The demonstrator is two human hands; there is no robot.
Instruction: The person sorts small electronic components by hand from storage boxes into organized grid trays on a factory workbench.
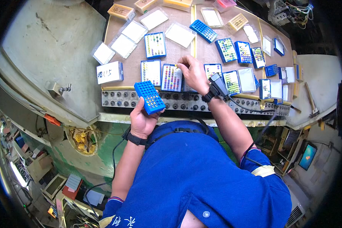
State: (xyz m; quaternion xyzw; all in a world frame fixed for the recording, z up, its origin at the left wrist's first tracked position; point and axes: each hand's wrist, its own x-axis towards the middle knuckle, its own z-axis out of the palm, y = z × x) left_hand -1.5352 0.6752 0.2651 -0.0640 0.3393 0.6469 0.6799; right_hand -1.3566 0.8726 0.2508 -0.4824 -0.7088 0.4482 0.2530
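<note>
My left hand (144,122) holds a blue block with rows of holes (148,93), tilted in front of the table edge. Small yellowish pieces sit in several holes of its lower half. My right hand (193,72) reaches over a blue-edged box of small colour-ringed bits (171,79). Its thumb and forefinger are pinched together at the box's far right corner; whatever is between them is too small to make out. Left of that box lies another box of bits (151,72), and a third box (212,70) shows just right of my right hand.
More bit boxes (155,45) and clear flat cases (181,35) spread across the brown tabletop. A metal rail with round holes (119,99) runs along the near edge. On the right lies a hammer (311,99); a cable (250,110) trails from the device on my right wrist.
</note>
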